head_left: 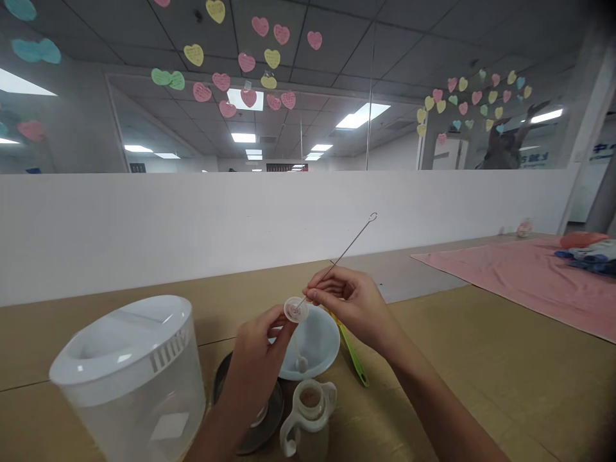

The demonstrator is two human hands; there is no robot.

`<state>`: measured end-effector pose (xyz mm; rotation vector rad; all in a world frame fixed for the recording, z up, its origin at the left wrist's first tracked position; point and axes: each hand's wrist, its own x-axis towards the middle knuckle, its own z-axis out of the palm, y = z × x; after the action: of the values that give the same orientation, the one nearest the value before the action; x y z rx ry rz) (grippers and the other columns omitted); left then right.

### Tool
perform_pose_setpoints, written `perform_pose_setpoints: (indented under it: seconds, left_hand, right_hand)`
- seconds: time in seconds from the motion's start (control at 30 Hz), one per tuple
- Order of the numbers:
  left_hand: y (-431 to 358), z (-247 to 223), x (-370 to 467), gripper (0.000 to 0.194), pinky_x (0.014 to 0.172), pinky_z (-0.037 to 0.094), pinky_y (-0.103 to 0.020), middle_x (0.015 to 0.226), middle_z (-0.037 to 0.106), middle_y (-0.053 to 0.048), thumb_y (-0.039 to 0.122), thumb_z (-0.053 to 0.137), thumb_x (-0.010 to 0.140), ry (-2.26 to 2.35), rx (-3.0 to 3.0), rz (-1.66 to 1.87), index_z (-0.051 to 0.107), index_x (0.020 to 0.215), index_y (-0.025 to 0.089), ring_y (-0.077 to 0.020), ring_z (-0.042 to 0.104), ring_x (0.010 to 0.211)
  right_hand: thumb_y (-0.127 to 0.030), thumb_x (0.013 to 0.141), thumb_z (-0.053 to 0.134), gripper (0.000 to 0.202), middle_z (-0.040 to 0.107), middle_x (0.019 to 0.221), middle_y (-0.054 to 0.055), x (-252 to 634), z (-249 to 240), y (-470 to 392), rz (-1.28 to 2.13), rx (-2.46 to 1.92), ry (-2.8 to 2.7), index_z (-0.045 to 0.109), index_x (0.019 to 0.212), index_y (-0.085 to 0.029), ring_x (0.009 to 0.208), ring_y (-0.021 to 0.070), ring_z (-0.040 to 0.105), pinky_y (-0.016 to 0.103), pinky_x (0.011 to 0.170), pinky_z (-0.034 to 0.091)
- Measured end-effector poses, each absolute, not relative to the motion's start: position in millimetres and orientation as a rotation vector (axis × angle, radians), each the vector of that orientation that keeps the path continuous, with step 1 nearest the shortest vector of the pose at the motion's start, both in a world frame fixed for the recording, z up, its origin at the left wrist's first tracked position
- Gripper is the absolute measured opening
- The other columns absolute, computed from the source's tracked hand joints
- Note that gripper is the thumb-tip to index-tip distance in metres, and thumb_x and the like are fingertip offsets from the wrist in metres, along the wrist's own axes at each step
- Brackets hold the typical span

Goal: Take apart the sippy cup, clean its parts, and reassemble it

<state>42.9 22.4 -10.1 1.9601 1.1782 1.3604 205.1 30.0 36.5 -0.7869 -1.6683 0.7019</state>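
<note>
Large translucent lidded tub [132,378] at left, contents unclear. Pale blue bowl [312,343] holding a small straw-like piece. Open handled cup [308,417] in front. Small round white valve disc [295,310] pinched in left hand [257,359] fingertips, above bowl. Thin wire brush [349,247] gripped between right hand [353,305] fingers, tip at disc centre.

One head-worn view, facing forward and slightly down, close over the table [481,359], white partition behind
</note>
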Motion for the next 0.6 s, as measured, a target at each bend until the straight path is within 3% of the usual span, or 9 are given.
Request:
perform_pose_setpoints:
  seconds: [0.37, 0.6]
  left_hand:
    - [25.9, -12.2, 38.9, 0.026, 0.064, 0.048, -0.02, 0.089, 0.07, -0.003, 0.025, 0.049, 0.08, 1.131, 1.925, 1.364, 0.065, 0.099, 0.018, -0.0157, 0.063, 0.079]
    - [23.6, -10.0, 38.5, 0.025, 0.055, 0.047, -0.018, 0.082, 0.07, -0.001, 0.027, 0.049, 0.081, 1.183, 1.975, 1.398, 0.066, 0.098, 0.019, -0.0137, 0.061, 0.068]
  right_hand:
    - [-0.023, 0.073, 0.064, 0.008, 0.068, 0.075, 0.003, 208.7, 38.6, 25.4, 0.655, -0.834, -1.713, 0.063, 0.076, -0.016, 0.073, 0.0148, 0.065, 0.027, 0.069, 0.053]
    - [-0.024, 0.073, 0.064, 0.008, 0.068, 0.076, 0.003, 203.4, 37.1, 23.1, 0.641, -0.782, -1.721, 0.065, 0.077, -0.017, 0.073, 0.0152, 0.065, 0.026, 0.068, 0.054]
